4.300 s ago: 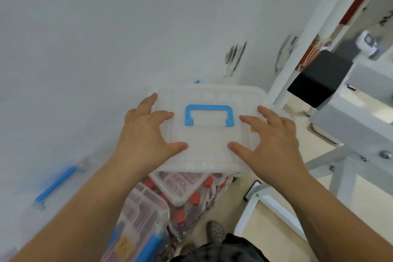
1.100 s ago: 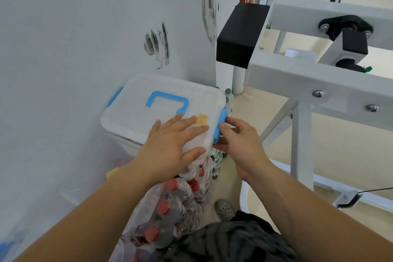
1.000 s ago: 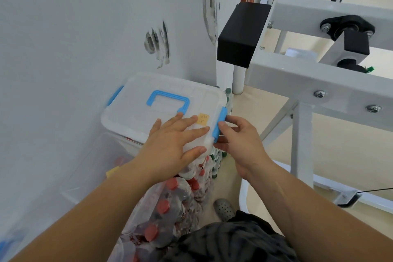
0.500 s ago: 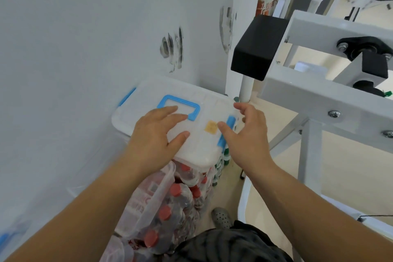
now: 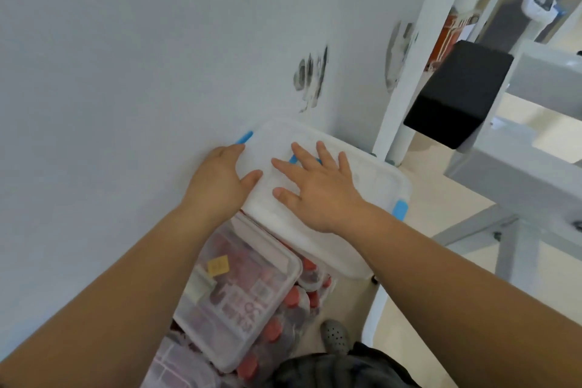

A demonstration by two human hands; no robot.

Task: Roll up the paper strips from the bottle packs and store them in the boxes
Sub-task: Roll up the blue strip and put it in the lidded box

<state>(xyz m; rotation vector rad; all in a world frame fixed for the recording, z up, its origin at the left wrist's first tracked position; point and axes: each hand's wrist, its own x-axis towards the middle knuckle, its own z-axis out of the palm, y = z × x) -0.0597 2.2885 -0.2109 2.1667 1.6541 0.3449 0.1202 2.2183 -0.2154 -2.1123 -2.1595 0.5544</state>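
The storage box (image 5: 371, 186) sits on the bottle packs (image 5: 293, 296) against the wall (image 5: 126, 72), lid on. The right hand (image 5: 318, 189) presses flat on the lid, fingers spread over the blue handle (image 5: 294, 159). The left hand (image 5: 217, 179) grips the wall-side edge, thumb on top and fingers curled over, tips hidden. 1 blue latch (image 5: 244, 137) lies just beyond them. The step looks like securing the lid. Next, that latch likely needs snapping shut while the right palm steadies the lid.

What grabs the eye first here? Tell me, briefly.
Two bare hands on a white-lidded box at centre: the right hand presses flat on top, the left hand holds its wall-side edge. Below lie a clear box with a yellow sticker and red-capped bottles; a black block juts in upper right.
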